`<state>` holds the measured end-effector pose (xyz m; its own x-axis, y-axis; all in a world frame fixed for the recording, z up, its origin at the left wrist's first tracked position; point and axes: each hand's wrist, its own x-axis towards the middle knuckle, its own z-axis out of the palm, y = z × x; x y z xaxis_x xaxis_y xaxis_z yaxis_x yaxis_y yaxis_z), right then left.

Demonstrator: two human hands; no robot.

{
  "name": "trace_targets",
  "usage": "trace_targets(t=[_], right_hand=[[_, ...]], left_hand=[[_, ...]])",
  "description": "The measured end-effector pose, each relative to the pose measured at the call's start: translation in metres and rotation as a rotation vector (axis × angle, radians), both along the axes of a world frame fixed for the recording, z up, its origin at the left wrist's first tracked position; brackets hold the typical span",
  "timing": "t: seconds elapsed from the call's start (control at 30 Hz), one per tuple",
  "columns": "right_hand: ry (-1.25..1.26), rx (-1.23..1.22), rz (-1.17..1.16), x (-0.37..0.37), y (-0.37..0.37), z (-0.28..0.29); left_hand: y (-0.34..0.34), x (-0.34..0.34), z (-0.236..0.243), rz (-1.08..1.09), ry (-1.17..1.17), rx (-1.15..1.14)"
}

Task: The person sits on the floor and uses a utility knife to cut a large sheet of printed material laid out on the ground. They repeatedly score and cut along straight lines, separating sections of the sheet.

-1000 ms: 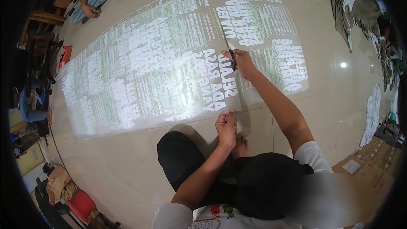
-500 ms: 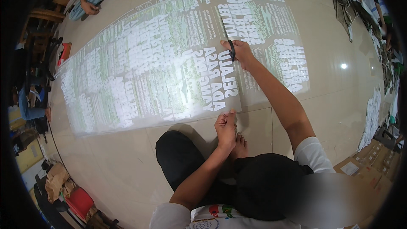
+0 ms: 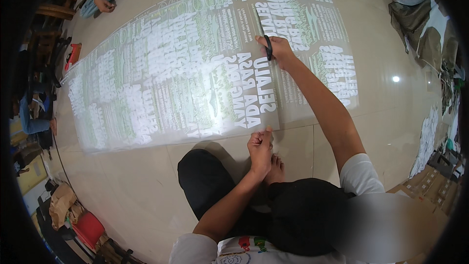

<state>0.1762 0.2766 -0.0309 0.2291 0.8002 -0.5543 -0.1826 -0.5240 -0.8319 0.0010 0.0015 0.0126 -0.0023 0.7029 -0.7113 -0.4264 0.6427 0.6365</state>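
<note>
A wide transparent plastic film sheet, printed with white lettering and green patterns, lies spread across the floor. My right hand is closed around black-handled scissors, whose blades point to the sheet's far edge. From the scissors back to the near edge runs a cut line between the wide left portion and the narrower right portion. My left hand pinches the near corner of the left portion beside the cut. The scissor blades are hard to make out against the lettering.
My bare foot and dark-clad knee are close to the sheet's near edge. Another person's hand is beyond the far left. Grey cloth lies at far right, cardboard boxes at lower right, and a red object by the left end.
My right hand and the scissors have moved a little farther along the sheet, away from me. My left hand keeps its pinch on the near corner.
</note>
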Motion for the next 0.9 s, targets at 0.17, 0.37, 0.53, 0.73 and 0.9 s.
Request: trace_targets(t=[0.17,0.37,0.53,0.73,0.9], right_hand=[[-0.007,-0.013,0.019,0.003,0.015,0.001],[-0.043,-0.019,0.036,0.002,0.029,0.006],[-0.041,-0.019,0.069,0.007,0.042,0.009],[-0.046,0.011,0.039,0.008,0.056,0.007],[-0.031,0.019,0.067,0.011,0.068,0.009]], left_hand=[[0.001,0.0,0.0,0.005,-0.014,0.001],[0.001,-0.002,0.001,0.013,-0.014,-0.015],[0.004,0.0,0.008,0.01,-0.004,-0.052],[0.005,-0.001,0.008,0.007,-0.038,-0.056],[0.007,0.0,0.013,0.016,-0.048,-0.085]])
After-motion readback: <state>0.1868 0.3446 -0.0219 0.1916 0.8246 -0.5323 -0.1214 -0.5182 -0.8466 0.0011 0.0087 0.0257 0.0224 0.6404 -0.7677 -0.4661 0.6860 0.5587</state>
